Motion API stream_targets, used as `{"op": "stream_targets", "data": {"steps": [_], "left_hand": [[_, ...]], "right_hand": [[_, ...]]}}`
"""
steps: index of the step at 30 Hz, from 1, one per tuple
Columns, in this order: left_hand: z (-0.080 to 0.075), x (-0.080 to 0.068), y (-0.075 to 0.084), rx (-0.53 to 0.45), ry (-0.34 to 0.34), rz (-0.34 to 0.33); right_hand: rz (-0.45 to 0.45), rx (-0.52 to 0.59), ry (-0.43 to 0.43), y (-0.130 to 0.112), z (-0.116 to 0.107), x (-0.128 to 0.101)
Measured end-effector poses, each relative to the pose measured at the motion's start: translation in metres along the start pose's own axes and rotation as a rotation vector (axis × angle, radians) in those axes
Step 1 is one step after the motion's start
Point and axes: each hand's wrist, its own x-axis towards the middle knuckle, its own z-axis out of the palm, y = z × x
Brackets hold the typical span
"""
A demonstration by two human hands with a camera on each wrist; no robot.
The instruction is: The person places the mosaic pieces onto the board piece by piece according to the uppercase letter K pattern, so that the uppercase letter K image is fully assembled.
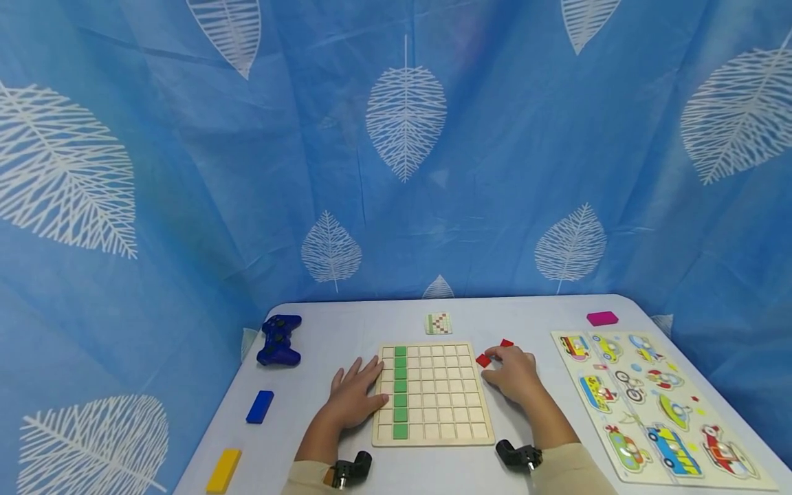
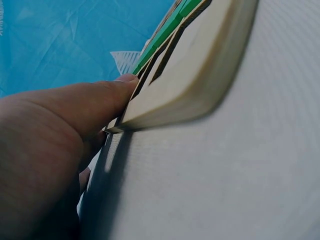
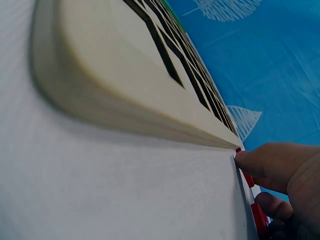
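Observation:
A square wooden grid board point(image 1: 433, 442) lies on the table, with a column of green tiles point(image 1: 400, 400) near its left side. My left hand point(image 1: 355, 400) rests at the board's left edge, fingers spread and the thumb point(image 2: 112, 95) on the rim. Beyond the board's right edge lies a red tile point(image 1: 483, 360), with a second red tile point(image 1: 507, 342) behind it. My right hand point(image 1: 515, 375) reaches to these tiles, fingers bent loosely. Its index fingertip is right at the nearer tile, and the thumb point(image 3: 265, 160) overlaps that tile in the right wrist view.
A small pattern card point(image 1: 438, 323) lies behind the board. At left are a blue game controller point(image 1: 280, 339), a blue block point(image 1: 260, 406) and a yellow block point(image 1: 223, 471). A picture puzzle board point(image 1: 619, 436) and a magenta block point(image 1: 602, 318) lie at right. A blue curtain point(image 1: 482, 206) hangs behind.

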Motion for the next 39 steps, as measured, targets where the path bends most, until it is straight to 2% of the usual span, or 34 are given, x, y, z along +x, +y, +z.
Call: {"op": "stream_targets", "data": {"steps": [6, 13, 24, 39], "left_hand": [[0.000, -0.001, -0.002, -0.003, -0.003, 0.017], [0.003, -0.004, -0.003, -0.017, -0.009, 0.007], [-0.001, 0.000, -0.005, 0.002, 0.003, 0.028], [-0.002, 0.002, -0.004, -0.003, 0.009, 0.018]], "right_hand": [[0.037, 0.001, 0.000, -0.003, 0.000, -0.001], [0.086, 0.009, 0.018, -0.007, 0.003, -0.002], [0.147, 0.030, 0.027, -0.010, 0.004, -0.001], [0.088, 0.125, 0.075, -0.014, -0.005, -0.002]]}}
